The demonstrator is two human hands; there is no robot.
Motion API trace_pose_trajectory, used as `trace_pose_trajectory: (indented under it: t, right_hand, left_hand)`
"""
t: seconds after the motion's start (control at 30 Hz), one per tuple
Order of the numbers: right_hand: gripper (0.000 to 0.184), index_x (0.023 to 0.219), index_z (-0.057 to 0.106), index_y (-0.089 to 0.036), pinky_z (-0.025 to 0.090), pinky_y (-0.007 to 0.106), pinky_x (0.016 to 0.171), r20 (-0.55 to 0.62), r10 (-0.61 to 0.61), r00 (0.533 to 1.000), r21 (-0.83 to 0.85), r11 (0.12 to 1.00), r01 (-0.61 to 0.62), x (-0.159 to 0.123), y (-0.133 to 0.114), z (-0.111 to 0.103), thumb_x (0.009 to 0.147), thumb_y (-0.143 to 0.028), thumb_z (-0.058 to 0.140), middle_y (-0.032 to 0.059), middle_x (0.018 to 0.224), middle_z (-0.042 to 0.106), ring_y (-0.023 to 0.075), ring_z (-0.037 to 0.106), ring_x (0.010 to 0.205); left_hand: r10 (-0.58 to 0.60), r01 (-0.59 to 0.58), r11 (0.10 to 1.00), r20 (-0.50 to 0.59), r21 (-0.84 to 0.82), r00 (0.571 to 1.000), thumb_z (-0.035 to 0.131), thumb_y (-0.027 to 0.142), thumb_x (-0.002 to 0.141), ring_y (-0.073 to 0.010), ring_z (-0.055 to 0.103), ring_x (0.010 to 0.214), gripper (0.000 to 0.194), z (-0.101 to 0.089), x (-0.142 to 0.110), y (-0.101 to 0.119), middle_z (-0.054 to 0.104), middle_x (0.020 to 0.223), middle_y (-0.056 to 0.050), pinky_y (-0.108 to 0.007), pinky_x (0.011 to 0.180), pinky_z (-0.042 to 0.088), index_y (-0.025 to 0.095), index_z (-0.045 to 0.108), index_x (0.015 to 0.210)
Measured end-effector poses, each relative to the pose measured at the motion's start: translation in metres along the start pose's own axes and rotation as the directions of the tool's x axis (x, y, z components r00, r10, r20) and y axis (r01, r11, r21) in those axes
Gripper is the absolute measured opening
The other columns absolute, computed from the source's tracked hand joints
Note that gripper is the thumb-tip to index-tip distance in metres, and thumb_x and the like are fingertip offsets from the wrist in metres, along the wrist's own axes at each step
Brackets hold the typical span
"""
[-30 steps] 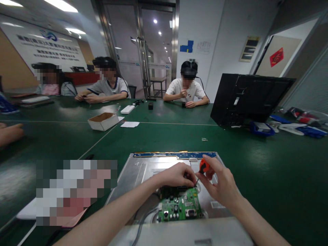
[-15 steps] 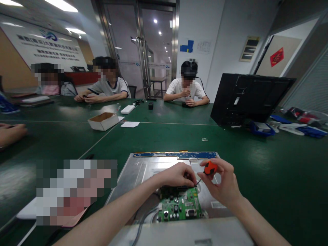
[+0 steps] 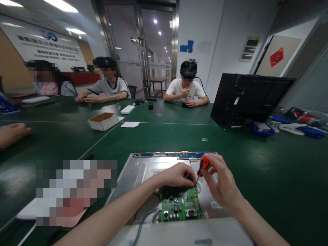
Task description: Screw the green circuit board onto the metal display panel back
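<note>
My right hand point(image 3: 222, 179) grips the handle of an orange-and-black screwdriver point(image 3: 203, 165). Its thin shaft slants down to the far right corner of a green circuit board point(image 3: 179, 205). Right at that corner, my left hand point(image 3: 179, 175) has its fingertips pinched together near the shaft's tip; whatever they hold is hidden. The board lies on a silver metal panel point(image 3: 138, 171), with a narrow blue circuit strip point(image 3: 159, 155) along the panel's far edge. A grey cable point(image 3: 143, 222) runs from the board's left side towards me.
A black monitor point(image 3: 251, 99) stands at the back right beside blue-and-white gloves point(image 3: 302, 130). Towards the left are an open white box point(image 3: 104, 122) and papers point(image 3: 130, 124). Several people sit around the green table point(image 3: 164, 136); a co-worker's hand point(image 3: 15, 133) rests at the left edge.
The screwdriver handle tipped right and lower, then came back more upright, my right hand's fingers shifting on it. My left hand and the board stayed put. A co-worker's hand slid rightward.
</note>
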State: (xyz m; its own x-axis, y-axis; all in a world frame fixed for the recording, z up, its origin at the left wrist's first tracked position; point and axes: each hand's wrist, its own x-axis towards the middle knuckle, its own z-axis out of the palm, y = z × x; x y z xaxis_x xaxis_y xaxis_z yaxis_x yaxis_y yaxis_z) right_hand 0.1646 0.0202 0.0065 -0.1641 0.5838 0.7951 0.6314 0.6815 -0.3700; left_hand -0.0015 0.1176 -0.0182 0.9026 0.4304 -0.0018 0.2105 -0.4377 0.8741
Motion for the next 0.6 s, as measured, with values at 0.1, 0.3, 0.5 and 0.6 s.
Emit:
trace_pose_trajectory:
  t: [0.1, 0.3, 0.5, 0.6]
  right_hand:
    - [0.049, 0.137, 0.033, -0.022, 0.054, 0.027, 0.053, 0.022, -0.003, 1.0, 0.037, 0.999, 0.002, -0.0006, -0.0002, -0.0008, 0.091, -0.011, 0.046, 0.011, 0.109, 0.058, 0.0133, 0.061, 0.068]
    - [0.045, 0.12, 0.038, -0.025, 0.054, 0.026, 0.054, -0.14, -0.018, 0.99, 0.057, 0.998, 0.026, -0.0045, 0.0039, 0.0038, 0.084, -0.013, 0.062, 0.0045, 0.097, 0.061, 0.011, 0.059, 0.06]
    - [0.043, 0.122, 0.035, -0.024, 0.054, 0.027, 0.054, -0.114, 0.0, 0.993, 0.04, 0.999, 0.004, -0.0038, 0.0035, 0.0047, 0.086, -0.015, 0.058, 0.0055, 0.097, 0.06, 0.0116, 0.058, 0.06]
    - [0.042, 0.128, 0.036, -0.024, 0.054, 0.026, 0.053, -0.057, -0.007, 0.998, 0.002, 1.0, 0.007, -0.0008, 0.0009, 0.0019, 0.09, -0.014, 0.051, 0.0062, 0.099, 0.059, 0.012, 0.058, 0.062]
  left_hand:
    - [-0.008, 0.008, 1.0, -0.005, 0.0, 1.0, 0.068, 0.006, 0.07, -0.0112, 0.055, 0.062, 0.01, -0.0002, 0.0002, 0.0003, 0.062, 0.065, 0.003, -0.02, 0.061, 0.04, 0.015, 0.072, 0.073]
    - [-0.031, 0.031, 0.999, -0.013, 0.024, 0.999, 0.07, 0.009, 0.07, -0.011, 0.053, 0.061, 0.011, -0.0016, -0.0002, 0.0022, 0.061, 0.063, 0.004, -0.019, 0.059, 0.039, 0.016, 0.074, 0.077]
    - [-0.028, 0.028, 1.0, -0.014, 0.0, 1.0, 0.069, 0.008, 0.071, -0.0117, 0.055, 0.062, 0.01, -0.0009, -0.0006, 0.0006, 0.063, 0.065, 0.003, -0.02, 0.062, 0.041, 0.016, 0.074, 0.076]
    - [-0.01, 0.01, 1.0, -0.01, 0.005, 1.0, 0.069, 0.007, 0.071, -0.0124, 0.057, 0.065, 0.01, -0.0005, 0.0, -0.0003, 0.065, 0.067, 0.002, -0.021, 0.063, 0.041, 0.015, 0.073, 0.075]
